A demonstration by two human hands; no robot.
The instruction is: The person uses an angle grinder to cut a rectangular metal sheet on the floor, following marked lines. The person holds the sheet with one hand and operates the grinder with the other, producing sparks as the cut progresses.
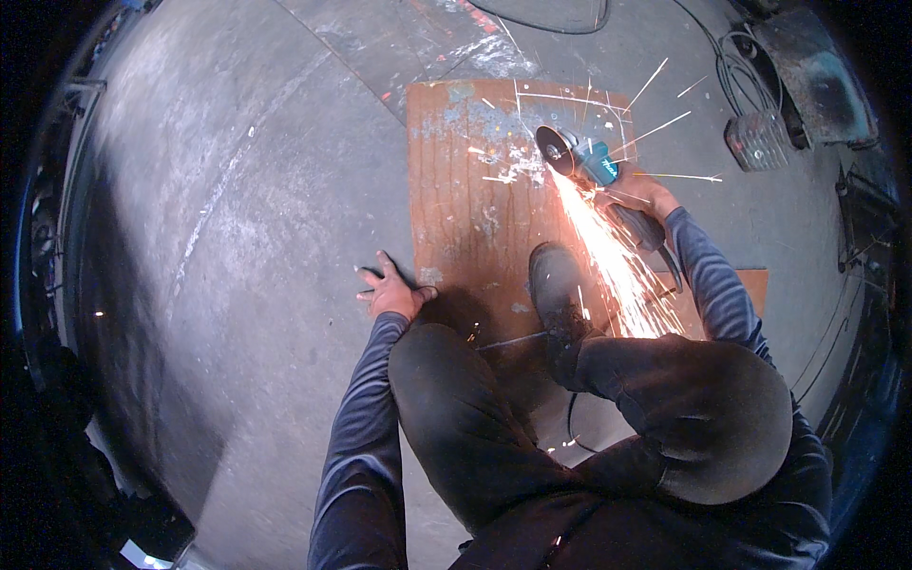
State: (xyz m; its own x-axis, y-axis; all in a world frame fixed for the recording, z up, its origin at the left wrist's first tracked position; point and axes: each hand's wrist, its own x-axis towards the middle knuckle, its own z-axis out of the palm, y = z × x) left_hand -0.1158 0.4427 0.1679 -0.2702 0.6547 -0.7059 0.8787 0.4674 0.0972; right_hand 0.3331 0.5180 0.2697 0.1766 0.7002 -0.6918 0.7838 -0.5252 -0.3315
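My right hand (pixel 638 190) is closed around a teal and black angle grinder (pixel 597 163). Its dark disc (pixel 556 150) meets a rusty brown metal sheet (pixel 451 190) lying on the floor. A bright stream of sparks (pixel 608 256) sprays from the disc back toward my right knee, and a few streaks fly off to the right. My left hand (pixel 392 291) rests with spread fingers at the sheet's left edge, the thumb by its edge and the other fingers over the concrete. My dark boot (pixel 559 285) stands on the sheet between my hands. Sparks partly hide the grinder's rear.
Grey concrete floor (pixel 237 190) surrounds the sheet. At the upper right lie a coiled cable (pixel 746 71), a ribbed, clear-looking container (pixel 757 141) and a worn teal-grey metal box (pixel 826 90). A black hose (pixel 560 28) curves at the top. Dark equipment lines both sides.
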